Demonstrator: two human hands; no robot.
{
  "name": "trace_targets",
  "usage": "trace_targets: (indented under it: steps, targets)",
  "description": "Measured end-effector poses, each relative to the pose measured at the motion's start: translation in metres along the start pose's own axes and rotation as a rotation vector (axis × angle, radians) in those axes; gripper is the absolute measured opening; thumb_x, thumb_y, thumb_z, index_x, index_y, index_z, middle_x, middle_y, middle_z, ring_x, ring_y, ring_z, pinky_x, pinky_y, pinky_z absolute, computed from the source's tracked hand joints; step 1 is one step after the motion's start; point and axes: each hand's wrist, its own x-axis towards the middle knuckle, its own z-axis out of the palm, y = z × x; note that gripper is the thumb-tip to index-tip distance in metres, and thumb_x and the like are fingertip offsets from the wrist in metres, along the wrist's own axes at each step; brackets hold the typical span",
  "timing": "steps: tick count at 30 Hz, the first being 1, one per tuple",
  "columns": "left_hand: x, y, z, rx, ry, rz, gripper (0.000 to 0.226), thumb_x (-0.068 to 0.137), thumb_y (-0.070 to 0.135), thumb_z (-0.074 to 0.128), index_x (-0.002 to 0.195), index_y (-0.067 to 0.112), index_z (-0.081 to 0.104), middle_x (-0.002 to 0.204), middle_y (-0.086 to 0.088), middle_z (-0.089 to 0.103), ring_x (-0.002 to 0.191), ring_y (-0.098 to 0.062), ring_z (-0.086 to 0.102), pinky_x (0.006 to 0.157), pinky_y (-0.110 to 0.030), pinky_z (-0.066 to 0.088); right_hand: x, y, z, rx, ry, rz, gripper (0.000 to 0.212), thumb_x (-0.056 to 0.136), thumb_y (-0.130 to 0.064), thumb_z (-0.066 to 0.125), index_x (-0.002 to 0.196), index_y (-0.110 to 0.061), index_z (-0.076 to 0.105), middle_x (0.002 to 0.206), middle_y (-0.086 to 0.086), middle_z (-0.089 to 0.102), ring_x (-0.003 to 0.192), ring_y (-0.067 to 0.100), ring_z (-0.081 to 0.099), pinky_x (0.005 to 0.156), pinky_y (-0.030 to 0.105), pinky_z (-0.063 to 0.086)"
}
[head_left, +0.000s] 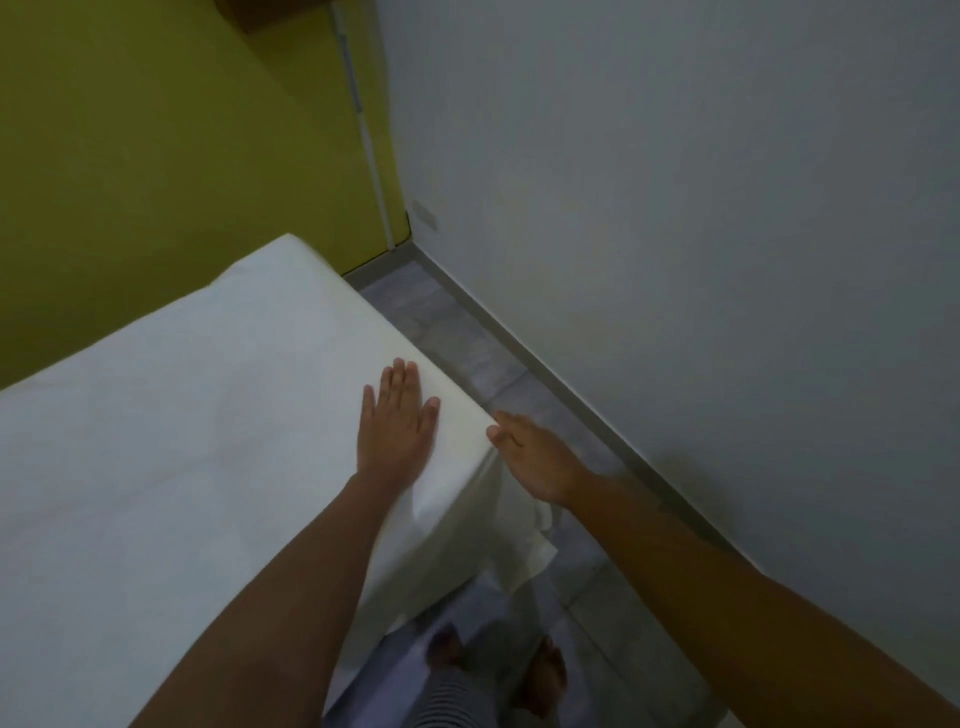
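A bed covered with a white sheet (182, 441) fills the left and middle of the view. My left hand (397, 421) lies flat on top of the sheet near the bed's right edge, fingers straight and together. My right hand (535, 457) is just past that edge, fingers straight, its fingertips touching the sheet where it drapes down the side. A loose corner of the sheet (524, 561) hangs toward the floor below my right wrist.
A narrow strip of grey tiled floor (467, 343) runs between the bed and a white wall (701, 234) on the right. A green wall (156, 156) stands behind the bed. My bare feet (540, 670) are on the floor by the bed.
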Motion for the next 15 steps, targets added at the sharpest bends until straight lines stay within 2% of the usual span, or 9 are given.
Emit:
trace_targets:
  steps: [3,6,7,10,12,15]
  targets:
    - [0.006,0.002,0.0,-0.02,0.014,-0.055,0.06,0.102,0.041,0.017,0.153,0.012,0.003,0.162,-0.004,0.002,0.149,-0.017,0.001,0.121,-0.039,-0.003,0.01,0.005,-0.01,-0.097,0.009,-0.04,0.046,0.102,-0.036,0.028,0.137,-0.011,0.044,0.141,0.013,0.048,0.131,0.03,0.042,0.108,0.04,0.03]
    - [0.021,0.005,-0.004,-0.045,0.026,-0.124,0.06,0.102,0.04,0.018,0.153,0.01,0.004,0.162,-0.006,0.002,0.149,-0.018,0.001,0.121,-0.042,-0.002,0.024,0.009,-0.024,-0.172,0.045,-0.025,0.037,0.101,-0.035,0.026,0.112,-0.01,0.052,0.119,0.015,0.057,0.115,0.033,0.05,0.098,0.044,0.036]
    - [0.026,0.007,-0.005,-0.055,0.035,-0.134,0.06,0.102,0.039,0.018,0.153,0.01,0.004,0.162,-0.007,0.002,0.149,-0.018,0.0,0.121,-0.042,-0.003,0.031,0.01,-0.03,-0.214,0.05,-0.031,0.039,0.1,-0.035,0.025,0.111,-0.009,0.052,0.119,0.015,0.057,0.115,0.032,0.049,0.098,0.045,0.035]
    - [0.04,0.018,-0.011,-0.061,0.04,-0.131,0.061,0.102,0.04,0.018,0.153,0.009,0.005,0.162,-0.006,0.001,0.149,-0.018,-0.001,0.119,-0.04,-0.005,0.053,0.017,-0.05,-0.349,0.041,-0.055,0.041,0.1,-0.031,0.027,0.13,-0.008,0.044,0.139,0.013,0.046,0.132,0.03,0.037,0.108,0.047,0.025]
    - [0.049,0.026,-0.013,-0.024,0.015,-0.123,0.06,0.102,0.039,0.018,0.153,0.01,0.006,0.162,-0.006,0.002,0.149,-0.017,-0.003,0.119,-0.041,-0.005,0.065,0.023,-0.063,-0.448,0.005,-0.063,0.043,0.1,-0.03,0.028,0.136,-0.008,0.038,0.146,0.013,0.038,0.138,0.03,0.028,0.112,0.049,0.022]
    - [0.075,0.039,-0.018,0.145,-0.068,-0.131,0.06,0.102,0.035,0.021,0.152,0.008,0.004,0.162,-0.01,0.001,0.149,-0.022,-0.003,0.12,-0.047,0.0,0.082,0.033,-0.086,-0.545,-0.095,-0.024,0.05,0.101,-0.031,0.025,0.145,-0.008,0.025,0.155,0.011,0.023,0.143,0.03,0.016,0.115,0.051,0.012]
